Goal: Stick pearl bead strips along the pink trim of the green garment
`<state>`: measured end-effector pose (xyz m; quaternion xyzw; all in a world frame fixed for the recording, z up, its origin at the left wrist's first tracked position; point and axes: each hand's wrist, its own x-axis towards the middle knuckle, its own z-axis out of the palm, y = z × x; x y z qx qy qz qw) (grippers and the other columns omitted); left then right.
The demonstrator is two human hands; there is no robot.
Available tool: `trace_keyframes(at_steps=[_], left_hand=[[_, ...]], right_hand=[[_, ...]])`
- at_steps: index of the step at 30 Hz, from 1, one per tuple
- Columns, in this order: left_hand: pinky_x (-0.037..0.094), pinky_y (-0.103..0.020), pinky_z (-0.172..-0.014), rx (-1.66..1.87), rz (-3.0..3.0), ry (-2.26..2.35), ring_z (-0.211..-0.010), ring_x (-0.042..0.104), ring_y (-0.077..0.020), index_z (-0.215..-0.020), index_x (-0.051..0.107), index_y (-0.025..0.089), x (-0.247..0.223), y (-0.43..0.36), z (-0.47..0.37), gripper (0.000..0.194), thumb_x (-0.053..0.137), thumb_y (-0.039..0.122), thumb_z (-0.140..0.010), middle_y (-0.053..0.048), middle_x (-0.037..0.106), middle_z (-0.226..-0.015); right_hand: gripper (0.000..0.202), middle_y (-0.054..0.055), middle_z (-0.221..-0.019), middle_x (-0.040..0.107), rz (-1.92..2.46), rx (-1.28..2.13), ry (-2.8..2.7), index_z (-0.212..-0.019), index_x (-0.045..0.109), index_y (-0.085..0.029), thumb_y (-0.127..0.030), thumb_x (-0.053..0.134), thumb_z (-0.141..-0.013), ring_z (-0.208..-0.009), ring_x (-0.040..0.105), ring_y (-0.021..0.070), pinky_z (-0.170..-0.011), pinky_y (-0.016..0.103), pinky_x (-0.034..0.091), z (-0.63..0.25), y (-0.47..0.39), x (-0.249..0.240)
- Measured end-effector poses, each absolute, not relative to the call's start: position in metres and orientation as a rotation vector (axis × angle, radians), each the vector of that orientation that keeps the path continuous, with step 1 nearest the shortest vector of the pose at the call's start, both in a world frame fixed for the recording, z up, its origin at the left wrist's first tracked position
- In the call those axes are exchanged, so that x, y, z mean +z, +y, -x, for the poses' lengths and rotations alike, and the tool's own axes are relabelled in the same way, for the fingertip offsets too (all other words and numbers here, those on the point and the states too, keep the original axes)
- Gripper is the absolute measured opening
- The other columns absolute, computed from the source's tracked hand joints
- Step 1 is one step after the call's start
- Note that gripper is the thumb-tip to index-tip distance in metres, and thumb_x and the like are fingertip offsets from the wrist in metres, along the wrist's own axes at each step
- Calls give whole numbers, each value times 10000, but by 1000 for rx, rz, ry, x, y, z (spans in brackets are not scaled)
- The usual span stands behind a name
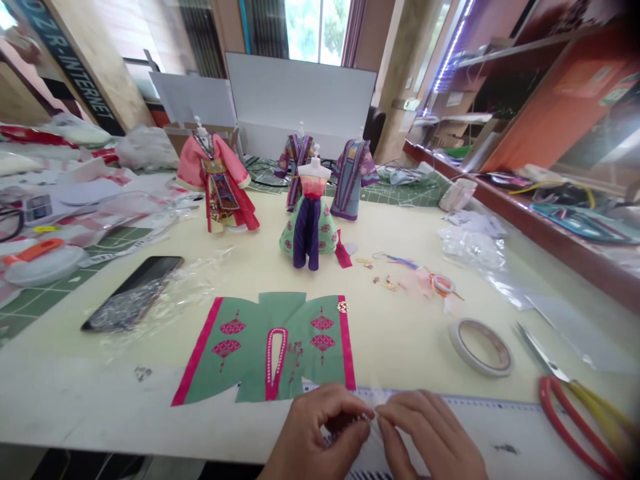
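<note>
Matt green cloth garment piece (247,350) noted on my feed, glossy phone glass (150,277), crinkled clear plastic film (193,283), smooth metal scissor blades (541,351).

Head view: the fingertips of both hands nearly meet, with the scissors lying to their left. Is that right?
The side is wrong: in the head view, the scissors lie to the right of the left hand and right hand, whose fingertips do nearly meet.
</note>
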<state>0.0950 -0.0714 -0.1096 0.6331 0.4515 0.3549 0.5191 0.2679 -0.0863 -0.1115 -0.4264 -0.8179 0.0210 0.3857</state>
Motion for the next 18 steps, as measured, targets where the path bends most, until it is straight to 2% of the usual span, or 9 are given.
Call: trace_keyframes(at_steps=[7,12,18], left_hand=[[352,-205,-506,765,-1238,1117,-537,421,-103,-804,674,151,-110,-69,-96,210,597,338,-746,10,532,-602],[356,-208,-520,768,-1273,1111,-554,438,-106,-811,681,143,-111,-69,-97,210,587,319,-747,-8,564,-640],[414,-222,-609,786,-1255,1080,-656,539,-141,-792,672,142,-110,-68,-98,177,588,292,-755,-38,638,-713]], right_hand=[[112,16,-746,597,1142,290,-1970,-837,550,-190,-80,538,-854,-683,584,143,-622,242,496,-266,-84,-113],[108,10,-740,584,1169,417,-1972,-819,539,-192,-100,521,-872,-686,581,141,-630,242,496,-266,-82,-111],[125,27,-746,590,1084,271,-1985,-859,550,-178,-55,532,-846,-688,556,154,-622,272,474,-262,-81,-112]])
